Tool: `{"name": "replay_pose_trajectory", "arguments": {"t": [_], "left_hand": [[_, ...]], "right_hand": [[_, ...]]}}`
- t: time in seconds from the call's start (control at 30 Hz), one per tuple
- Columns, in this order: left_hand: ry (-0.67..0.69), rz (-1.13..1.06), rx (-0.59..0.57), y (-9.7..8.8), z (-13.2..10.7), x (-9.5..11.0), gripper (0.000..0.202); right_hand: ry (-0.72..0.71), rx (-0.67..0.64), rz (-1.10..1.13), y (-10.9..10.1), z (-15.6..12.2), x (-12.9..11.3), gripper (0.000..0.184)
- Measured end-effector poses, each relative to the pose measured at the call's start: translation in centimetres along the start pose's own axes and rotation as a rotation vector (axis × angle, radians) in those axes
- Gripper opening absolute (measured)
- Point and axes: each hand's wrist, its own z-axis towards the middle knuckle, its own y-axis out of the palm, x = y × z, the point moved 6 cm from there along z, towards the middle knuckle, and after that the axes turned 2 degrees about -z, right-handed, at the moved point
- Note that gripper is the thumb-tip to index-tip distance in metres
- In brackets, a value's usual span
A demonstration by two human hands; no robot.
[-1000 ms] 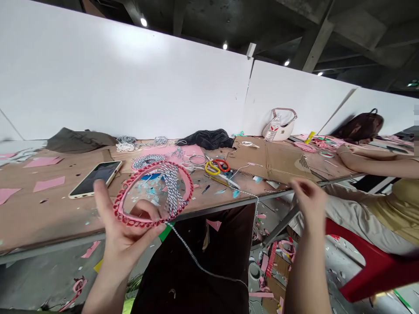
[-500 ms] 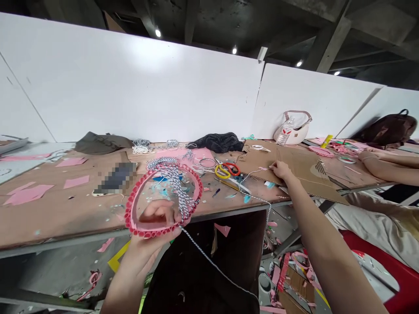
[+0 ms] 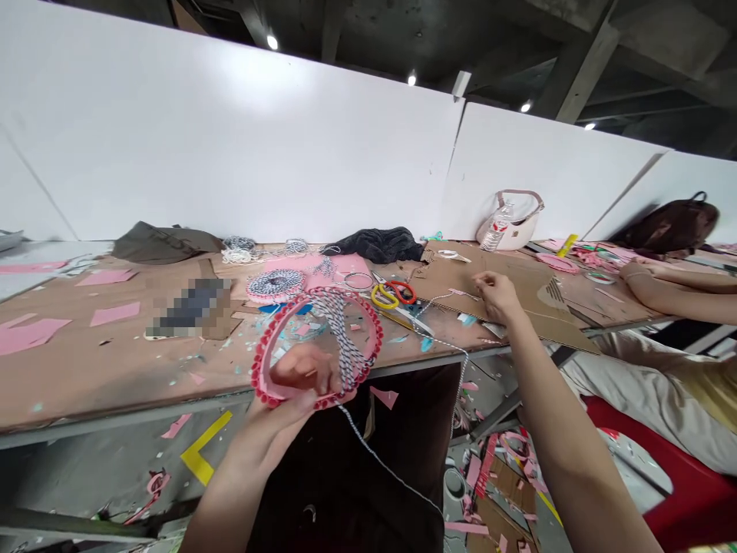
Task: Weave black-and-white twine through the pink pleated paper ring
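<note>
My left hand (image 3: 291,392) is closed on the lower rim of a pink ring (image 3: 270,346) edged with red rolled pieces, held above the table's front edge. Black-and-white twine (image 3: 345,346) is strung across the ring and trails down off it, then loops back up to the table. My right hand (image 3: 495,296) reaches out over the cardboard sheet (image 3: 518,284), its fingers pinched on the far stretch of that twine (image 3: 461,353).
Scissors with yellow and red handles (image 3: 391,296) lie on the brown table (image 3: 115,369), beside a phone (image 3: 193,311), twine coils (image 3: 276,283), pink paper scraps and dark cloths. Another person sits at right on a red chair (image 3: 679,484), arm (image 3: 673,296) on the table. A white bag (image 3: 510,219) stands by the wall.
My right hand rose from below the table edge onto the cardboard and pinched the twine. The ring in my left hand shifted right and tilted; my view panned slightly.
</note>
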Motion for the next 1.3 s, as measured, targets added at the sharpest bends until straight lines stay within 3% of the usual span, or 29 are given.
{"name": "replay_pose_trajectory", "arguments": {"t": [0.23,0.5,0.63,0.77,1.03,1.13,1.3], "left_hand": [[-0.061,-0.105,-0.066,-0.2,0.2,-0.6,0.023],[-0.101,-0.156,-0.072,0.6,-0.2,-0.1,0.021],[-0.109,-0.186,-0.082,0.6,-0.3,-0.1,0.02],[-0.105,-0.211,-0.101,0.4,-0.4,-0.3,0.019],[-0.083,-0.209,-0.073,0.3,-0.6,0.3,0.019],[-0.097,-0.216,-0.051,0.0,-0.8,0.2,0.034],[-0.176,-0.236,-0.088,0.0,-1.2,-0.3,0.055]], "right_hand": [[0.072,-0.161,-0.059,1.8,1.0,1.2,0.028],[0.032,-0.099,0.145,1.1,0.2,-0.8,0.028],[-0.094,-0.108,0.406,0.0,-2.1,-4.2,0.028],[-0.192,-0.175,0.665,-1.2,-4.9,-7.8,0.043],[-0.249,-0.394,0.864,-1.6,-11.0,-13.0,0.044],[-0.319,-0.308,0.955,-1.6,-13.3,-14.0,0.03],[-0.451,-0.195,0.921,-1.3,-17.4,-16.3,0.014]]}}
